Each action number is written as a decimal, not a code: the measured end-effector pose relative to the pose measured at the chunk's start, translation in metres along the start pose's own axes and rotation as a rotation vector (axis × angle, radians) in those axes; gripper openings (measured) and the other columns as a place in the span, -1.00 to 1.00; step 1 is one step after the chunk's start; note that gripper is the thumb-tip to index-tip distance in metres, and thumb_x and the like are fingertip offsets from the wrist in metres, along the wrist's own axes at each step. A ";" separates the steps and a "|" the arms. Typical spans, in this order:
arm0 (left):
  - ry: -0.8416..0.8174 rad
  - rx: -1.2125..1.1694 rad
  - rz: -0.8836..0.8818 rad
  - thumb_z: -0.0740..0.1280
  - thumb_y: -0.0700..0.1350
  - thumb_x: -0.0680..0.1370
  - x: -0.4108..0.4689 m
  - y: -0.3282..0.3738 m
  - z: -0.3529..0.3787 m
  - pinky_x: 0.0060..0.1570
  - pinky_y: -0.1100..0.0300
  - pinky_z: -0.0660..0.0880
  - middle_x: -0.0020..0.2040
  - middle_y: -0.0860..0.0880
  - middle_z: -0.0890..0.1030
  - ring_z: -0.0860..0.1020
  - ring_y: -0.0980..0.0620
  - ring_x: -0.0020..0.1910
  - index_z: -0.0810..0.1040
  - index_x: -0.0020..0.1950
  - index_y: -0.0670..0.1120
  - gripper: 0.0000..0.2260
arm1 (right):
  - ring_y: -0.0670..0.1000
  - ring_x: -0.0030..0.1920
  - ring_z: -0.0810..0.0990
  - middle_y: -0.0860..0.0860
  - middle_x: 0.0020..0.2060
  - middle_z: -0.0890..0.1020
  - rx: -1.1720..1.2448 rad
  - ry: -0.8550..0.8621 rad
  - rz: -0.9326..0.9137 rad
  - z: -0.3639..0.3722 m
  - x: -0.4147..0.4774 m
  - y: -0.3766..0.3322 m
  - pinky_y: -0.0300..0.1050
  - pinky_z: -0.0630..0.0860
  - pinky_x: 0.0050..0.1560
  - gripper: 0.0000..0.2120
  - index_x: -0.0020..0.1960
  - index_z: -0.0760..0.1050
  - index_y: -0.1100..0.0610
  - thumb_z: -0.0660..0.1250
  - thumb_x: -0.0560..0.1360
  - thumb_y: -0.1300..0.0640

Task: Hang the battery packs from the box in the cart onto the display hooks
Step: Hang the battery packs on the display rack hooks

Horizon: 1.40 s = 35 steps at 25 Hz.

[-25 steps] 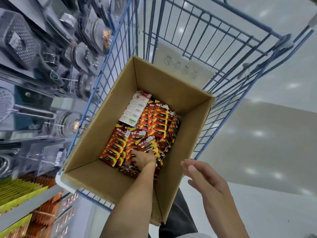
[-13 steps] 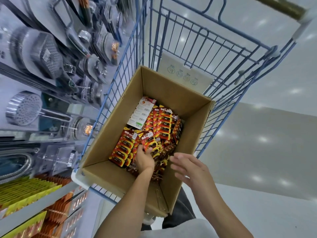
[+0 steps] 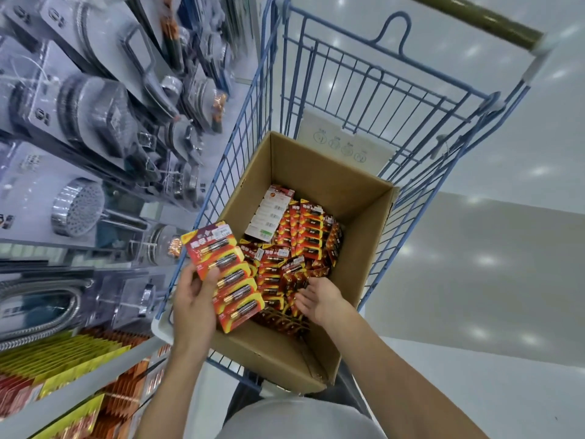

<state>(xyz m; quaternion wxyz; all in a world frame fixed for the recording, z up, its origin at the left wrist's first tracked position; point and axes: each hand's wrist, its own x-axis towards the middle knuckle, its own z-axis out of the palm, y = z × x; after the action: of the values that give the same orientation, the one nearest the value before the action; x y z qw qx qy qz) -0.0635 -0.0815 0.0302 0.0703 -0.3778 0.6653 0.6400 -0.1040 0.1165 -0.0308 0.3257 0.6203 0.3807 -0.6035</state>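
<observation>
Cart (image 3: 345, 90) box (image 3: 316, 172): left hand (image 3: 193, 299) grips battery packs (image 3: 228, 274) at rim; right hand (image 3: 319, 299) slack inside.

A fanned stack of battery packs (image 3: 232, 280), red-and-yellow cards each showing a dark cell, is pinched in the left hand (image 3: 193, 299) with the thumb on the front. The fan runs down and to the right from the grip. Just right of the grip, loose packs (image 3: 300, 239) lie jumbled in the open cardboard box (image 3: 316, 172), some with white backs up. The box sits inside the blue wire cart (image 3: 348, 90).
</observation>
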 end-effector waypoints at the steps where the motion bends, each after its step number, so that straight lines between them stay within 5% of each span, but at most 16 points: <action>1: 0.002 -0.026 -0.028 0.36 0.02 0.62 -0.003 0.002 -0.007 0.02 -0.08 0.64 0.10 0.04 0.74 0.74 -0.01 0.03 0.56 0.30 0.10 -0.76 | 0.19 0.40 0.51 0.20 0.42 0.49 -0.054 0.069 -0.041 0.008 0.013 0.000 0.10 0.48 0.41 -0.56 0.56 0.31 0.23 0.20 0.69 0.20; 4: 0.002 -0.113 -0.096 0.35 0.04 0.60 -0.011 0.000 -0.025 0.03 -0.11 0.65 0.14 -0.01 0.73 0.73 -0.09 0.05 0.57 0.26 0.16 -0.77 | 0.19 0.32 0.53 0.17 0.33 0.54 -0.083 0.108 -0.132 0.025 0.061 -0.015 0.09 0.47 0.41 -0.55 0.51 0.35 0.22 0.25 0.65 0.13; 7: 0.017 -0.160 -0.127 0.33 -0.02 0.64 -0.017 -0.008 -0.037 -0.05 -0.07 0.71 0.15 -0.03 0.73 0.74 -0.08 0.04 0.55 0.31 0.14 -0.75 | 0.20 0.36 0.50 0.19 0.33 0.51 -0.110 0.112 -0.028 0.025 0.095 -0.019 0.14 0.46 0.41 -0.52 0.51 0.29 0.26 0.22 0.68 0.04; 10: 0.032 -0.250 -0.163 0.32 -0.03 0.62 -0.020 -0.012 -0.041 -0.05 -0.07 0.71 0.19 -0.07 0.72 0.74 -0.10 0.07 0.51 0.44 0.04 -0.63 | 0.22 0.19 0.60 0.23 0.23 0.55 -0.083 0.024 0.031 0.016 0.134 -0.010 0.19 0.60 0.12 -0.47 0.51 0.31 0.28 0.25 0.60 0.09; 13: 0.027 -0.258 -0.173 0.31 -0.03 0.61 -0.021 -0.018 -0.042 -0.07 -0.08 0.71 0.19 -0.08 0.72 0.73 -0.09 0.07 0.50 0.46 0.02 -0.60 | 0.28 0.47 0.40 0.23 0.50 0.35 0.103 0.115 0.174 0.016 0.197 0.015 0.22 0.45 0.41 -0.29 0.62 0.14 0.15 0.37 0.59 -0.02; 18: 0.024 -0.246 -0.210 0.33 -0.04 0.60 -0.026 -0.033 -0.039 -0.15 0.02 0.72 0.16 -0.08 0.73 0.74 -0.07 0.04 0.54 0.40 0.06 -0.65 | 0.27 0.50 0.36 0.19 0.52 0.35 0.381 0.074 0.122 0.036 0.151 0.021 0.25 0.37 0.47 -0.15 0.62 0.14 0.08 0.44 0.50 -0.22; 23: 0.016 -0.228 -0.231 0.34 -0.02 0.59 -0.032 -0.030 -0.037 -0.13 -0.08 0.72 0.15 -0.10 0.73 0.74 -0.17 0.05 0.58 0.33 0.08 -0.70 | 0.21 0.27 0.53 0.14 0.31 0.49 0.505 0.043 0.115 0.031 0.132 0.026 0.13 0.53 0.18 -0.12 0.55 0.23 0.06 0.51 0.41 -0.28; 25: 0.006 -0.232 -0.228 0.35 -0.03 0.61 -0.035 -0.025 -0.038 -0.16 -0.09 0.72 0.14 -0.10 0.74 0.74 -0.20 0.03 0.59 0.32 0.09 -0.72 | 0.22 0.21 0.54 0.15 0.27 0.49 0.491 0.003 0.111 0.026 0.124 0.030 0.14 0.54 0.24 -0.12 0.55 0.24 0.03 0.54 0.39 -0.24; 28: -0.025 -0.252 -0.196 0.35 -0.03 0.62 -0.043 -0.010 -0.043 -0.22 -0.04 0.71 0.09 -0.09 0.75 0.75 -0.17 -0.03 0.60 0.31 0.09 -0.74 | 0.22 0.26 0.56 0.14 0.31 0.52 0.342 -0.022 -0.020 0.023 0.087 0.028 0.21 0.50 0.35 -0.12 0.53 0.26 0.04 0.59 0.36 -0.17; 35: -0.189 -0.316 -0.062 0.35 0.04 0.61 -0.064 0.035 -0.065 0.03 -0.17 0.66 0.16 -0.12 0.73 0.73 -0.21 0.06 0.55 0.40 0.10 -0.65 | -0.02 -0.05 0.75 -0.06 0.05 0.71 -0.132 -0.137 -0.651 0.000 -0.089 0.053 -0.04 0.65 -0.02 -0.47 0.23 0.47 -0.05 0.62 0.37 -0.09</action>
<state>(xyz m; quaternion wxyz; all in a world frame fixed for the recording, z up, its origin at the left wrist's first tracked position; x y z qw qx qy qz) -0.0137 -0.1176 0.1068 0.0919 -0.3428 0.5350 0.7667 -0.0570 0.0828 0.0546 0.1799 0.4018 0.5743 -0.6902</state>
